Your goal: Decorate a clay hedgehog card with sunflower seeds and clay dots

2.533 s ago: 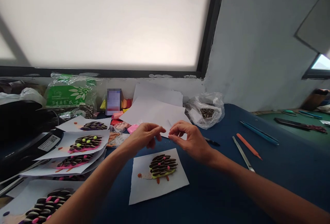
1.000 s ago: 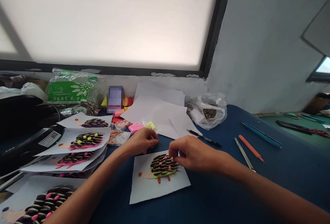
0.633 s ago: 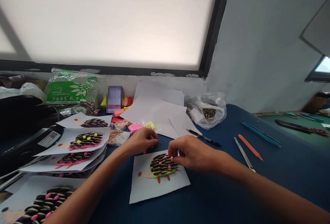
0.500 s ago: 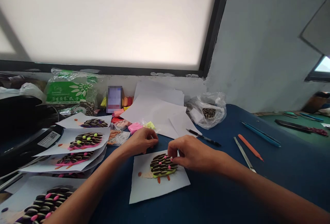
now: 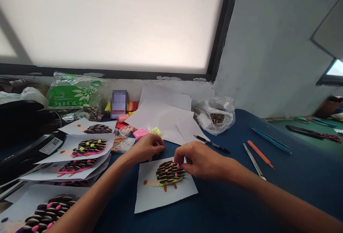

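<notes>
A sheet of white paper [image 5: 166,199] lies in front of me on the blue table. It bears a hedgehog picture [image 5: 169,174] made of striped sunflower seeds over yellow-green clay, with small pink clay dots among the seeds, a brown nose and brown feet. My right hand [image 5: 199,158] is over the hedgehog's upper right, thumb and fingers curled together at the seeds by a pink dot. Whatever they pinch is hidden. Just beyond the paper's top edge, my left hand [image 5: 148,148] has its thumb and fingers pressed together; I cannot make out anything in them.
Finished-looking hedgehog sheets [image 5: 80,147] are stacked at the left. Behind are pink clay [image 5: 139,133], blank paper [image 5: 163,115], a green seed bag [image 5: 71,95] and a plastic bag of seeds [image 5: 216,117]. A black pen [image 5: 211,143], orange tool [image 5: 260,154], scalpel [image 5: 254,161] and blue tweezers [image 5: 270,140] lie right.
Both hands keep almost the same place and pose. The view has shifted very slightly; nothing has clearly been picked up or put down.
</notes>
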`<act>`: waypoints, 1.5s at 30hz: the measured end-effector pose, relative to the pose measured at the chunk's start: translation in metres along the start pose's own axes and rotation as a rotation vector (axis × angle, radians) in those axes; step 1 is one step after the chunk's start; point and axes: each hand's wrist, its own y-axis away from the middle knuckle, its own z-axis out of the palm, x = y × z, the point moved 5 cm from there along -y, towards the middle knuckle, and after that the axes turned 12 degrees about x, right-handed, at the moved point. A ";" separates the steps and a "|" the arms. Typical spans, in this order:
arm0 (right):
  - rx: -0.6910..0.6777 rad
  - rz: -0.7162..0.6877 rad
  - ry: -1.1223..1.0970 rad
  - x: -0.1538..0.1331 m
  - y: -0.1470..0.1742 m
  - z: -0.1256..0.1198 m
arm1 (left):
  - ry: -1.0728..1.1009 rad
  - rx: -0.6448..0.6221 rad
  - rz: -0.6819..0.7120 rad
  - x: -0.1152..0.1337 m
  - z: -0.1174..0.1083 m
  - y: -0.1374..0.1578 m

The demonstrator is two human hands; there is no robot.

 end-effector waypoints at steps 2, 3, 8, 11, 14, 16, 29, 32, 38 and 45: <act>0.002 -0.009 0.004 -0.001 0.000 0.000 | 0.001 0.001 0.002 0.000 0.000 0.000; 0.002 -0.011 0.007 -0.001 0.001 0.000 | 0.001 0.001 0.005 0.000 0.000 0.000; 0.002 -0.009 0.023 0.000 0.000 -0.001 | -0.007 -0.003 0.018 -0.001 0.000 0.000; -0.004 -0.004 0.024 0.000 0.000 0.000 | -0.010 -0.007 0.016 -0.001 0.000 0.000; -0.009 -0.003 0.026 -0.001 0.000 0.001 | -0.012 -0.006 0.013 -0.001 0.000 -0.001; -0.012 -0.011 0.032 -0.001 0.000 0.002 | -0.014 -0.003 0.012 -0.001 0.000 -0.001; -0.015 0.006 0.073 0.002 0.001 0.004 | -0.010 -0.003 0.000 -0.002 0.000 -0.001; -0.019 0.002 0.060 0.001 0.000 0.003 | 0.000 0.003 -0.001 0.000 0.000 0.000; 0.018 -0.001 0.011 0.001 -0.001 -0.007 | 0.048 0.051 -0.009 0.008 -0.005 0.004; 0.156 0.066 -0.265 0.004 -0.003 -0.015 | 0.292 0.010 -0.004 0.036 -0.013 0.011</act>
